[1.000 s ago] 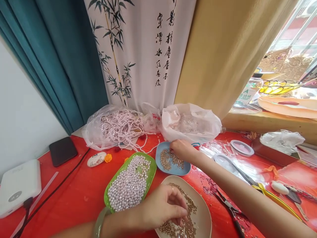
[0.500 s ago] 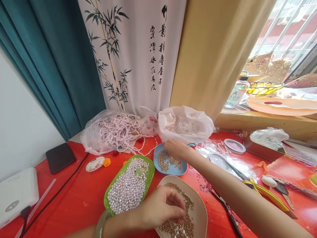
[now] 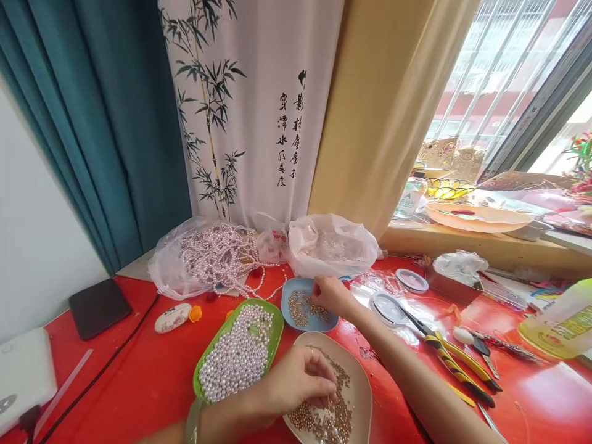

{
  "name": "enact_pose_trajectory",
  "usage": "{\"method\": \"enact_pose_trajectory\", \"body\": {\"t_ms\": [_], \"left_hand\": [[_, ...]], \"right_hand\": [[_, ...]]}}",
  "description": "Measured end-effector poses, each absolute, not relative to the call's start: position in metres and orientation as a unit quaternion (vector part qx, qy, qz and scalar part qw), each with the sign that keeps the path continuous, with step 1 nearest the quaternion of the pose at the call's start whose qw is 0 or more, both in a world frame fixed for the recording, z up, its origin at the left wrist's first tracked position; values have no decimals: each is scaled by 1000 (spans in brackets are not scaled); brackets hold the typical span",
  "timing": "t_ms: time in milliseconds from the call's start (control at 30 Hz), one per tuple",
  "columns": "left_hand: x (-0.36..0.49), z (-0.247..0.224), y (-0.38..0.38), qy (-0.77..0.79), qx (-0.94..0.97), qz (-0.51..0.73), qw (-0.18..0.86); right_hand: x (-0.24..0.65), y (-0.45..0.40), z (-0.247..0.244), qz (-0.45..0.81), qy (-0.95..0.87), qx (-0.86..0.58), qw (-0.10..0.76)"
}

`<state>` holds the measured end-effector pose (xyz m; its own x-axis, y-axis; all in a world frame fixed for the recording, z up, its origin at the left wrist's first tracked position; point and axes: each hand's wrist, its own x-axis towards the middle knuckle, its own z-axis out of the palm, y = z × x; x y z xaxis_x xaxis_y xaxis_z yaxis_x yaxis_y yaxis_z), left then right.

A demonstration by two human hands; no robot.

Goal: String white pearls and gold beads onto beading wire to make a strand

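Observation:
My left hand (image 3: pixel 308 381), with a ring and a pale green bangle (image 3: pixel 194 419), is closed above a beige tray (image 3: pixel 363 376) of small gold-brown beads (image 3: pixel 343 407). A beaded strand (image 3: pixel 331 425) with shiny pale beads hangs from its pinched fingertips, partly lost among the beads below. My right hand (image 3: pixel 332 295) reaches into a blue tray (image 3: pixel 289 290) of gold beads (image 3: pixel 300 307). Its fingers are bunched together at the beads; what they pinch is hidden. Left of both trays lies a green tray (image 3: pixel 279 327) full of white pearl beads (image 3: pixel 238 357).
Bagged pearl strands (image 3: pixel 217 253) and a white plastic bag (image 3: pixel 333 246) lie along the back. At right are yellow-black pliers (image 3: pixel 456 364), a spool (image 3: pixel 388 307) and a bottle (image 3: pixel 557 324). A phone (image 3: pixel 99 307) and a white device (image 3: pixel 25 370) with a cable sit left.
The view has swung somewhat right and up, bringing the bottle into sight. My right hand remains at the blue tray, slightly lower among its beads. My left hand keeps its pinch over the beige tray.

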<state>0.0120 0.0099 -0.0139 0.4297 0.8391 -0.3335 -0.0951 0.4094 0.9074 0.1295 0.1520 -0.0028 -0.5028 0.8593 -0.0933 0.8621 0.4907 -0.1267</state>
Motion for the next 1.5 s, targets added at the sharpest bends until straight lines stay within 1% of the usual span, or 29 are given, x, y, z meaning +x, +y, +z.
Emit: {"method": "enact_pose_trajectory", "body": {"t_ms": [267, 433, 633, 767, 933, 1167, 1367, 1500], "left_hand": [[13, -9, 9, 419, 441, 311, 730], [13, -6, 8, 418, 445, 312, 728], [12, -9, 7, 415, 461, 311, 720], [13, -10, 6, 415, 467, 311, 717], [13, 1, 3, 416, 464, 344, 702], [8, 32, -7, 391, 434, 372, 722], [3, 21, 4, 417, 487, 404, 652], [3, 13, 8, 438, 492, 417, 627]], "right_hand": [[132, 128, 0, -122, 817, 550, -121], [137, 112, 9, -204, 800, 530, -192], [149, 97, 10, -391, 754, 488, -202], [158, 80, 10, -460, 719, 467, -231], [166, 59, 14, -508, 692, 441, -262], [172, 40, 16, -551, 650, 425, -306], [169, 23, 16, -575, 600, 426, -358], [165, 12, 20, -603, 583, 416, -351]]}}
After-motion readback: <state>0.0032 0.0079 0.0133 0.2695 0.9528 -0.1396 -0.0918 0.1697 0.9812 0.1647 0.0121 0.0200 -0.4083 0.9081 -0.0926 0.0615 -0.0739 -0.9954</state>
